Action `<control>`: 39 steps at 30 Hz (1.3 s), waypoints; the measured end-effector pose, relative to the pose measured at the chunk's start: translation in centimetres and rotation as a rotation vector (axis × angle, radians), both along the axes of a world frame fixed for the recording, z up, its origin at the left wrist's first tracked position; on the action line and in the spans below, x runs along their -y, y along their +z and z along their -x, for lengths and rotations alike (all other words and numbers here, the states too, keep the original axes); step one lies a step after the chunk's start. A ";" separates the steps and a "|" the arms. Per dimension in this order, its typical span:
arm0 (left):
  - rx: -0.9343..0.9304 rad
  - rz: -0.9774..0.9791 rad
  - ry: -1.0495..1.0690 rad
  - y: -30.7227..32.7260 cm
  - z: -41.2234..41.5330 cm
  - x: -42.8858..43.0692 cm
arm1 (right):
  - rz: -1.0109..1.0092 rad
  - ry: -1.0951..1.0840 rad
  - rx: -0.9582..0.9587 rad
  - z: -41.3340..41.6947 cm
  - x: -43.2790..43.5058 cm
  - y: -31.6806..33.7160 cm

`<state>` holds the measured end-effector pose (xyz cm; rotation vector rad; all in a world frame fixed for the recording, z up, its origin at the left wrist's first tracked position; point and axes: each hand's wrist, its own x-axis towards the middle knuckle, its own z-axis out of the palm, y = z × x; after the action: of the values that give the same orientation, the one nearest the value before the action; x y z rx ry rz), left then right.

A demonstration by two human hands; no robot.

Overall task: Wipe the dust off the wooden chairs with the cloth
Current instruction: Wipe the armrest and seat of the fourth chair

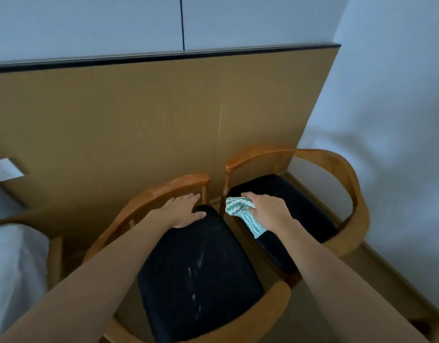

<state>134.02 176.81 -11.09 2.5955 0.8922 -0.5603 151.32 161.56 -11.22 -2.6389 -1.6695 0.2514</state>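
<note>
Two wooden armchairs with black seat pads stand side by side against a tan panel. The near chair (pixel 164 191) has a dusty, streaked seat (pixel 201 268). My left hand (pixel 186 210) lies flat on the far edge of that seat, fingers spread, holding nothing. My right hand (pixel 268 210) grips a bunched green-and-white striped cloth (pixel 240 211) and hovers over the gap between the chairs, at the left front of the far chair (pixel 332 164).
The tan panel (pixel 151 115) rises right behind the chairs, with a white wall (pixel 399 120) to the right. A white covered object (pixel 13 263) sits at the left edge. A skirting board (pixel 387 273) runs along the floor at the right.
</note>
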 end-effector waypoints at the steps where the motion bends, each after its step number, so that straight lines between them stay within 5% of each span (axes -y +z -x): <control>1: 0.018 -0.003 -0.033 0.2 -0.6 0.4 | 0.003 -0.021 0.002 0.0 0.7 0.0; 19: 0.018 0.028 -0.206 -1.9 -1.5 3.0 | 0.009 -0.248 -0.034 1.0 6.1 -1.5; 39: -0.123 0.255 -0.716 -13.3 8.0 7.5 | -0.026 -1.065 -0.100 17.6 17.0 -10.8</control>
<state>126.05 169.33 -24.43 2.6048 -0.1191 -0.9471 133.76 144.59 -22.00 -2.9644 -0.0956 0.3004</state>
